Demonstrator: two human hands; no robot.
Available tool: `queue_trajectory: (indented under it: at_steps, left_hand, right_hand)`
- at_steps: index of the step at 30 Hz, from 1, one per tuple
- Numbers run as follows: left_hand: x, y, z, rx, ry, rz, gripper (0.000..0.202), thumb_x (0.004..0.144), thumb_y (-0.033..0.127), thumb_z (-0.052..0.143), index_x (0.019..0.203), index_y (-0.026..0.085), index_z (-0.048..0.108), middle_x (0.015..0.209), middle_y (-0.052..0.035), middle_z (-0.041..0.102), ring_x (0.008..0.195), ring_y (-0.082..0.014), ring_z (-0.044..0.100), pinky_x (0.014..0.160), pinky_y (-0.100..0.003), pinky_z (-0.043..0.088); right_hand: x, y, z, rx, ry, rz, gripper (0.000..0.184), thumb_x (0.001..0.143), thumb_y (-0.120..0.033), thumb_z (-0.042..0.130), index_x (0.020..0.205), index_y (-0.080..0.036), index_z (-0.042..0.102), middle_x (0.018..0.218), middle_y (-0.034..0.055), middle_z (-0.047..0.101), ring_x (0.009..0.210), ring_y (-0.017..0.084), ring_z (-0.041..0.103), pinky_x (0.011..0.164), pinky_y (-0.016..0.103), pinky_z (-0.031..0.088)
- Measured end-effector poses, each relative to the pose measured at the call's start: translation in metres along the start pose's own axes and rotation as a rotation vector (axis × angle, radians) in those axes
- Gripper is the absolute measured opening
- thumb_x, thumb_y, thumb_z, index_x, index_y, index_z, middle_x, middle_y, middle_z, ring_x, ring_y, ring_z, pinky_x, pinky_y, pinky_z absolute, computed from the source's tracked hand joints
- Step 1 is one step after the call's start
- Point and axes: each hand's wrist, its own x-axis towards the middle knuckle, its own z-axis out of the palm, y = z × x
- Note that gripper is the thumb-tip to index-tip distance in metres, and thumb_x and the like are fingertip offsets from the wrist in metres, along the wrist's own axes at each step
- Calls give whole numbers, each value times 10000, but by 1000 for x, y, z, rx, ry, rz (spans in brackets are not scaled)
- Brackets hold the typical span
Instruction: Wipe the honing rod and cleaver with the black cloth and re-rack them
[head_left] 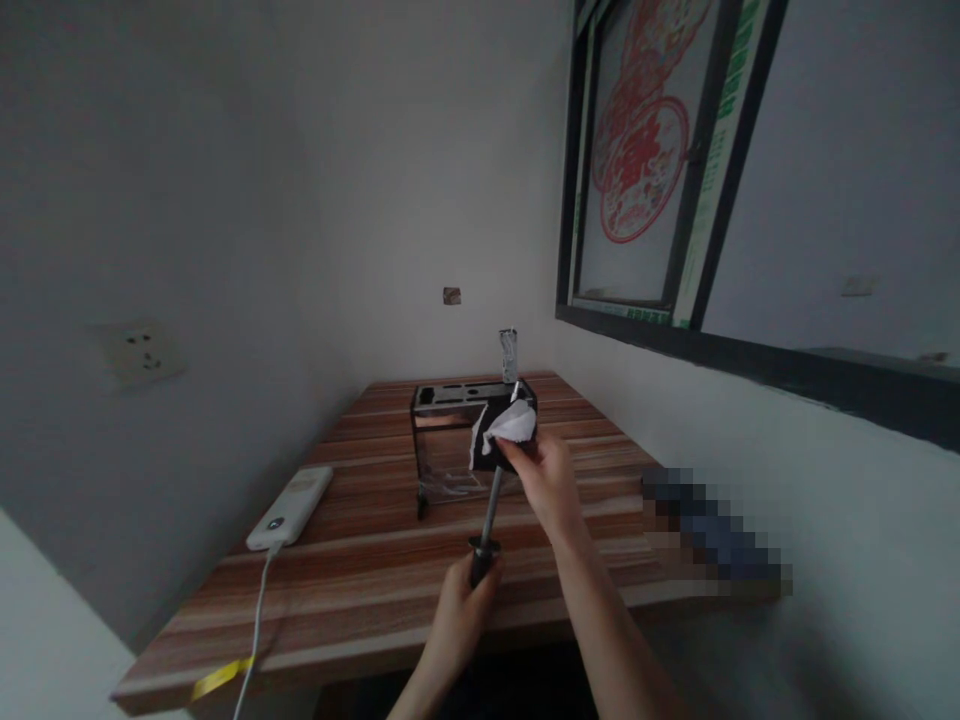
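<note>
Right, my left grip (463,602) is wrapped around the black handle (480,568) of the rod (492,507), which slants up and away over the table (360,575). My right grip (550,483) pinches the cloth (514,421) at the rod, whose tip shows above it, and just behind stands the rack (452,394), with a power bank (294,507) off to the left.
</note>
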Motion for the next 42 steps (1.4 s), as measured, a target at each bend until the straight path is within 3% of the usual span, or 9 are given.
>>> queue_trajectory:
  at_steps: [10, 15, 22, 31, 37, 42]
  left_hand:
    - [7, -14, 2, -130, 11, -35, 314, 659, 445, 628, 626, 146, 538, 458, 72, 380, 442, -76, 343, 432, -192, 283]
    - [6, -19, 1, -135, 1, -42, 262, 662, 385, 603, 607, 143, 520, 476, 64, 405, 461, -71, 347, 436, -184, 296]
    - [7, -19, -2, -50, -71, 32, 184, 701, 296, 533, 614, 135, 518, 520, 52, 404, 499, -72, 322, 451, -183, 276]
    - [8, -22, -1, -17, -96, 75, 205, 721, 319, 537, 626, 139, 516, 556, 41, 411, 533, -85, 324, 477, -190, 265]
    - [5, -12, -1, -11, -145, 88, 208, 763, 335, 525, 713, 134, 539, 579, 48, 412, 535, -86, 305, 486, -193, 262]
    - [4, -9, -1, 57, -115, 119, 237, 786, 354, 530, 745, 125, 573, 612, 34, 436, 564, -98, 345, 523, -196, 299]
  right_hand:
    - [-61, 29, 10, 17, -162, 186, 181, 713, -262, 682, 856, -150, 680, 860, 88, 735, 834, 250, 686, 738, 300, 533]
    - [-83, 35, 14, -2, -98, 223, 180, 725, -262, 668, 870, -155, 673, 883, 101, 731, 860, 257, 681, 764, 311, 530]
    - [-82, 30, 9, 7, -81, 243, 185, 722, -281, 674, 861, -159, 672, 859, 99, 733, 839, 255, 691, 739, 305, 542]
    - [-82, 27, 6, 15, -44, 256, 206, 714, -292, 686, 860, -150, 660, 872, 102, 732, 845, 247, 691, 742, 299, 545]
    - [-71, 23, 3, 89, -37, 263, 217, 728, -308, 674, 880, -153, 655, 889, 97, 733, 847, 244, 692, 753, 318, 552]
    - [-50, 16, -4, 87, -15, 189, 200, 728, -309, 677, 866, -165, 656, 890, 82, 735, 850, 238, 691, 759, 319, 551]
